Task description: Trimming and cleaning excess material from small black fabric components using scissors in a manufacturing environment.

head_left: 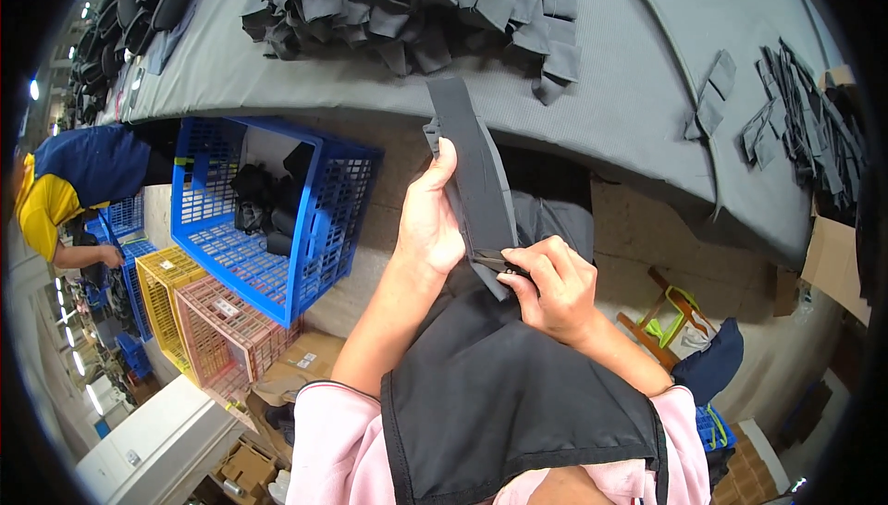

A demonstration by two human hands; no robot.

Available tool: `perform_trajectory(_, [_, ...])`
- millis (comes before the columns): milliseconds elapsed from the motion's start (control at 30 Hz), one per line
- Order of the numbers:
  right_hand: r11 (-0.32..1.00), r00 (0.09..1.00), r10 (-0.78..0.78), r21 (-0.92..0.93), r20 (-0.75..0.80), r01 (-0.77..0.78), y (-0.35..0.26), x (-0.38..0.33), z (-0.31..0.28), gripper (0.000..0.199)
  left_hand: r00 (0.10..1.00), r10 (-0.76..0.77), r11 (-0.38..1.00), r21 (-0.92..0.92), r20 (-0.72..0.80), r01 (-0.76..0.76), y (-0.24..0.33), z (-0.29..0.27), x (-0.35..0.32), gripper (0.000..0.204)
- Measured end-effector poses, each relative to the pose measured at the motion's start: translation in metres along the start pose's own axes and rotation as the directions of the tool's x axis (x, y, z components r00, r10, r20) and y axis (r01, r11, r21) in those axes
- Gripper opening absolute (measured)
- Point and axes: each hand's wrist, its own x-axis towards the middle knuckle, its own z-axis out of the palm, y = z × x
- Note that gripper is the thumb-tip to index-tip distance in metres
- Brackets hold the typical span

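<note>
A long dark grey fabric strip (470, 158) is stretched out in front of my body, made of layered cloth with a paler edge on its right. My left hand (430, 218) is closed on its left side, with the thumb pressed flat along it. At the strip's lower end, my right hand (558, 288) pinches a small dark tool (490, 259) that looks like thread snips, mostly covered by the fingers. Its tip lies against the cloth. Beneath the hands, a black apron (499, 385) covers my lap.
A grey-covered table (370, 89) curves ahead, bearing a heap of dark fabric pieces (416, 1) and more strips (805, 126) at right. A blue crate (319, 218) holding black items stands left, near yellow (162, 288) and pink crates (222, 315). Another person (83, 181) bends at far left.
</note>
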Motion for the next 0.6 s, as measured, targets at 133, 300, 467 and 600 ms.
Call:
perform_trajectory(133, [0.996,0.997,-0.065,-0.062,-0.047,0.062,0.004,0.001,0.002,0.027,1.000,-0.012,0.999,-0.035,-0.012,0.012,0.000,0.007,0.001,0.036])
perform_trajectory(300, [0.996,0.990,-0.087,-0.003,-0.108,0.087,0.005,0.005,0.003,0.025,0.998,-0.058,0.996,-0.064,-0.003,0.058,0.003,0.005,-0.001,0.038])
perform_trajectory(467, [0.935,0.969,0.239,0.284,-0.056,-0.214,0.006,0.003,-0.006,0.024,0.977,0.163,0.961,0.245,-0.136,-0.126,-0.002,0.017,-0.021,0.028])
perform_trajectory(600, [0.603,0.835,0.546,0.664,0.060,-0.442,0.010,0.028,-0.018,0.039,0.996,0.088,0.937,0.338,0.027,-0.092,-0.010,0.012,-0.029,0.031])
